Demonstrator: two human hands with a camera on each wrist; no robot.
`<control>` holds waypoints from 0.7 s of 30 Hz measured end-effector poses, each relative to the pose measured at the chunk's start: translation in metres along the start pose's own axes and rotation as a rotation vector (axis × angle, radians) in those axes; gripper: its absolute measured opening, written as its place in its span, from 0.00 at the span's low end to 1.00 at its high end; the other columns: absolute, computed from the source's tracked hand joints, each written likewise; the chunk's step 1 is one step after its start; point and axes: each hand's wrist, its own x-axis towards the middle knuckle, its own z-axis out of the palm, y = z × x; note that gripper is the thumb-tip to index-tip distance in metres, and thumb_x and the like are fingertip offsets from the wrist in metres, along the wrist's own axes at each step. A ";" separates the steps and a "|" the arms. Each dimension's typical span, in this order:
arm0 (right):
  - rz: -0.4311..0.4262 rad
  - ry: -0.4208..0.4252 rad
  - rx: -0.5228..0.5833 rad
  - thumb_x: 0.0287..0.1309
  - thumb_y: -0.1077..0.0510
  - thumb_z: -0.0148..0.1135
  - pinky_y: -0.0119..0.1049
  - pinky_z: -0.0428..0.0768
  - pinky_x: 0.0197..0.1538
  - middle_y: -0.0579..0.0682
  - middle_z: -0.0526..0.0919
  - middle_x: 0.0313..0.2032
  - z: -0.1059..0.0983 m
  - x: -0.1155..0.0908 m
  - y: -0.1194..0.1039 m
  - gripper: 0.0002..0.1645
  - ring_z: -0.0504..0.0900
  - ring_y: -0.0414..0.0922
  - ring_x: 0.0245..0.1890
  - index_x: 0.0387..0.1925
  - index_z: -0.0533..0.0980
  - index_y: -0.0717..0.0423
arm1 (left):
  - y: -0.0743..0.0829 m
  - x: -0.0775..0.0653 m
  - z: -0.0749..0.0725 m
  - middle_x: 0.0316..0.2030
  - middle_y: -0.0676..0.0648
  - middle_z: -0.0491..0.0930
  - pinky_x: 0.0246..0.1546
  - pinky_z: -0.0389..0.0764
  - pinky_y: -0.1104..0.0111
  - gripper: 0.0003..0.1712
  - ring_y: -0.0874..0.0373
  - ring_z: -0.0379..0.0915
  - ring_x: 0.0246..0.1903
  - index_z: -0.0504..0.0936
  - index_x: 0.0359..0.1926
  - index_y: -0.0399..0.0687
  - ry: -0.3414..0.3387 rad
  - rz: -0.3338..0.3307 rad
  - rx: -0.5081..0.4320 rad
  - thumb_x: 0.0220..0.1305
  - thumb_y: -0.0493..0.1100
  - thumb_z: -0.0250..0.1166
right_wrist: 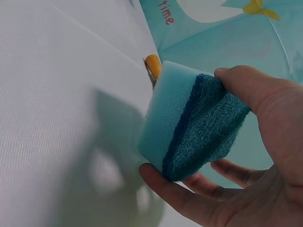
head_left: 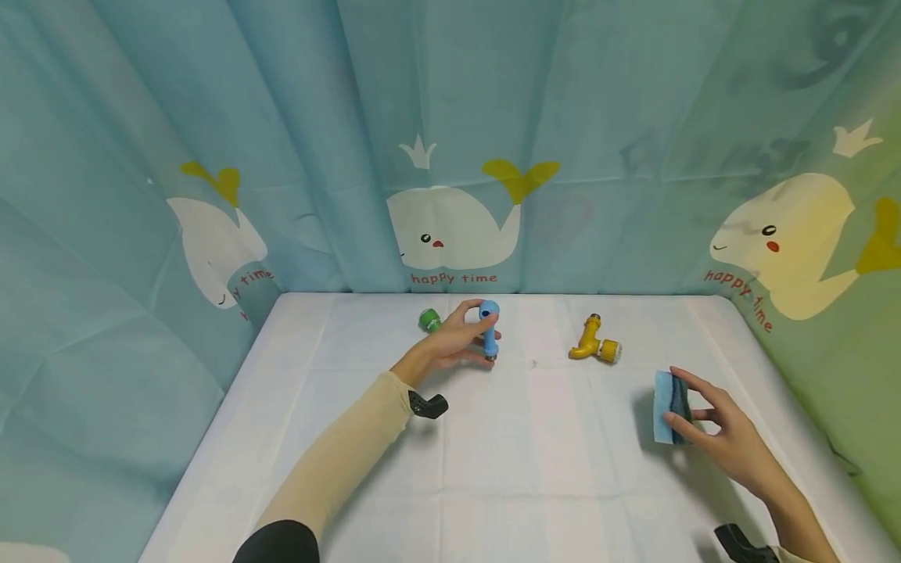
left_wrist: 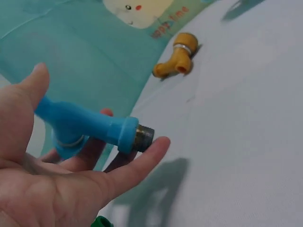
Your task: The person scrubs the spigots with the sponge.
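A light-blue plastic tap [head_left: 490, 336] with a threaded metal end is held between the thumb and fingers of my left hand [head_left: 452, 341], near the table's back edge. In the left wrist view the blue tap [left_wrist: 90, 123] is raised over the white cloth, its threaded end close to a fingertip. At the right, my right hand [head_left: 735, 438] grips a sponge [head_left: 663, 408] by its edges, thumb on one side and fingers on the other. The right wrist view shows the sponge's pale foam and its dark-blue scouring layer [right_wrist: 203, 127], held off the table above a shadow.
On the white-covered table [head_left: 521, 461], a yellow tap [head_left: 588, 344] lies between the two hands toward the back. A green tap [head_left: 428, 319] sits behind my left hand, partly hidden by it. Whale-print curtains [head_left: 598, 117] enclose the back and sides.
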 end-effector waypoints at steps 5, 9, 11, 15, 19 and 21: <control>-0.007 -0.009 0.004 0.63 0.61 0.72 0.27 0.82 0.34 0.66 0.65 0.68 0.003 0.004 -0.006 0.46 0.74 0.23 0.43 0.78 0.62 0.47 | 0.007 -0.010 0.004 0.67 0.25 0.66 0.58 0.73 0.32 0.46 0.46 0.76 0.49 0.46 0.79 0.55 -0.071 0.046 -0.047 0.72 0.33 0.63; -0.014 -0.038 0.027 0.65 0.58 0.71 0.29 0.83 0.35 0.63 0.64 0.69 0.012 0.011 -0.026 0.46 0.74 0.23 0.45 0.79 0.61 0.44 | 0.015 -0.026 0.013 0.64 0.34 0.65 0.58 0.73 0.33 0.46 0.42 0.77 0.55 0.44 0.79 0.52 -0.149 0.127 -0.051 0.71 0.28 0.61; -0.038 -0.045 0.051 0.65 0.59 0.71 0.29 0.84 0.36 0.61 0.65 0.68 0.019 0.016 -0.039 0.45 0.74 0.25 0.47 0.78 0.61 0.43 | 0.019 -0.036 0.020 0.65 0.37 0.63 0.58 0.75 0.35 0.44 0.35 0.74 0.60 0.46 0.78 0.52 -0.188 0.171 -0.036 0.72 0.28 0.60; -0.124 -0.042 0.138 0.64 0.63 0.70 0.29 0.85 0.38 0.56 0.66 0.67 0.037 0.028 -0.066 0.44 0.78 0.30 0.47 0.77 0.63 0.46 | 0.023 -0.053 0.034 0.70 0.42 0.60 0.55 0.82 0.47 0.44 0.33 0.70 0.64 0.52 0.76 0.51 -0.200 0.274 0.025 0.67 0.28 0.64; -0.202 -0.024 0.241 0.63 0.67 0.69 0.30 0.86 0.41 0.51 0.69 0.66 0.057 0.044 -0.098 0.42 0.81 0.37 0.48 0.75 0.66 0.47 | 0.024 -0.064 0.045 0.69 0.43 0.62 0.51 0.86 0.55 0.48 0.41 0.75 0.59 0.59 0.74 0.46 -0.167 0.406 0.088 0.57 0.22 0.69; -0.238 -0.012 0.281 0.63 0.68 0.69 0.31 0.86 0.43 0.50 0.69 0.66 0.066 0.051 -0.115 0.41 0.81 0.39 0.49 0.75 0.67 0.48 | 0.024 -0.069 0.050 0.69 0.42 0.63 0.50 0.86 0.55 0.51 0.44 0.75 0.57 0.59 0.75 0.47 -0.155 0.455 0.117 0.54 0.20 0.71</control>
